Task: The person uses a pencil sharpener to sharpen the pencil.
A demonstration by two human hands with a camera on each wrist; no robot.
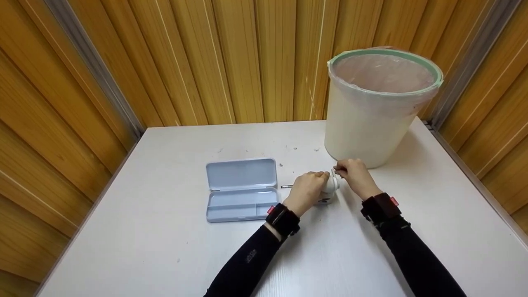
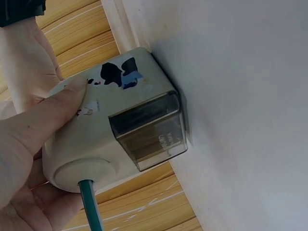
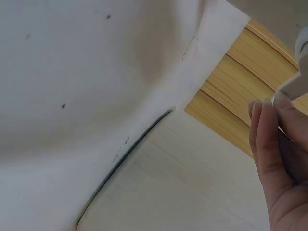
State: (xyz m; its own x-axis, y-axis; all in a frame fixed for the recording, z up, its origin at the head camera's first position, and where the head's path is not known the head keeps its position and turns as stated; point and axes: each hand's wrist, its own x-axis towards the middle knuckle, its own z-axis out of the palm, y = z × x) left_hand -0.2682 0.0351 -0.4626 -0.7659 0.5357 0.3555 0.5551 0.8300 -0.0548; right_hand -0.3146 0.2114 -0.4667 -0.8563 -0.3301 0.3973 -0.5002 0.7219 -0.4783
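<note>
My left hand grips a white crank pencil sharpener on the table, its thumb across the printed side. A clear dark shavings drawer shows at one side of the body. From the round opening sticks a green pencil, its end pointing left in the head view. On the opposite side, my right hand pinches the sharpener's white crank handle between thumb and fingers. Most of the sharpener is hidden behind the left hand in the head view.
Left of the sharpener lies an open light-blue pencil case with divided compartments. A tall cream bin with a green rim and plastic liner stands behind the right hand. Small dark bits dot the white table. Wood-patterned walls enclose it.
</note>
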